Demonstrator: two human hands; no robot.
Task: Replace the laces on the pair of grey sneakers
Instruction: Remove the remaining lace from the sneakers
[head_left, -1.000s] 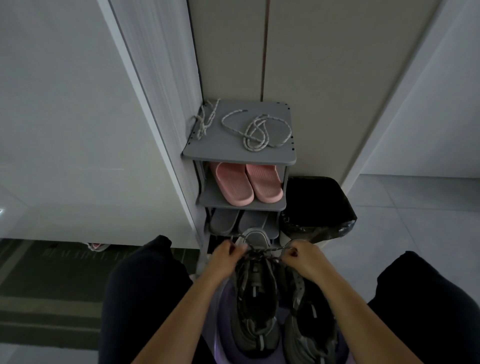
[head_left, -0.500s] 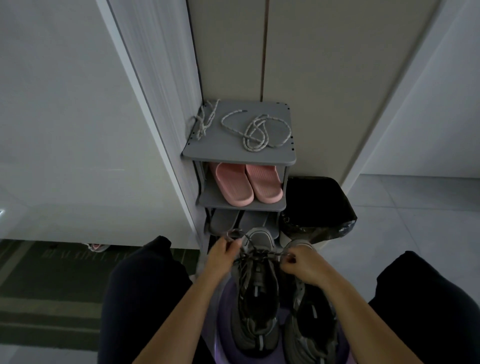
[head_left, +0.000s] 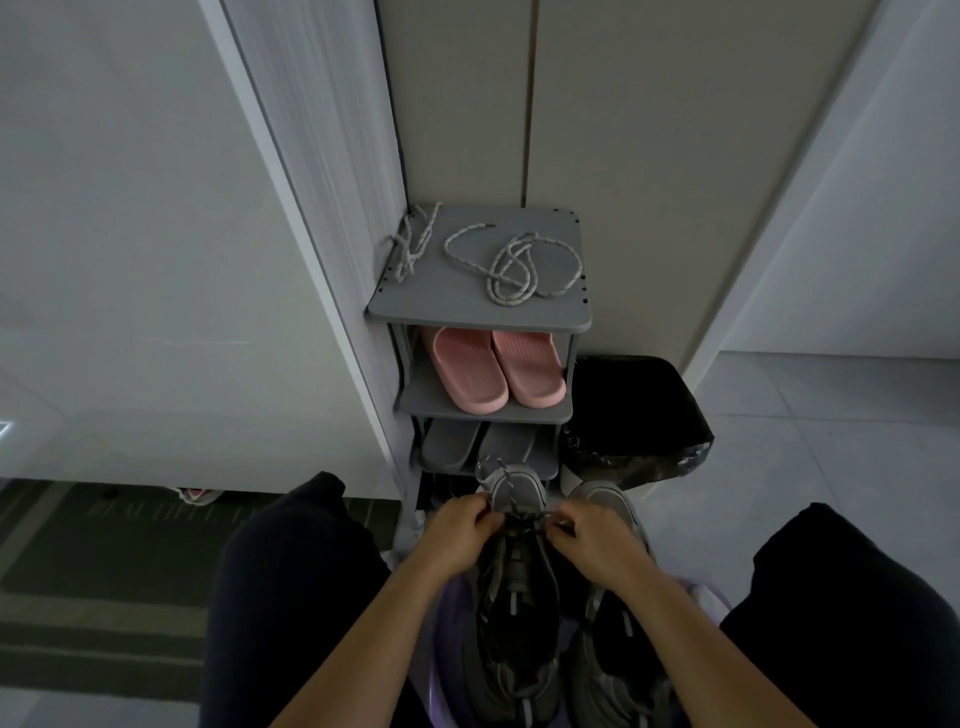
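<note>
Both hands curled, pinching the dark speckled lace at the toe end of one grey sneaker. Left hand on its left side, right hand on its right, lace stretched short between my fingertips. One loose end loops up past my left fingers over the toe cap. Sneaker lies directly under my grip, toe away from me, heel toward me. Second grey sneaker just beside it on the right, partly under my right forearm. Both sit on a purple plastic piece between my knees; tub or stool, cannot tell. Pale spare laces lie on the shoe rack top shelf, well apart from my hands.
</note>
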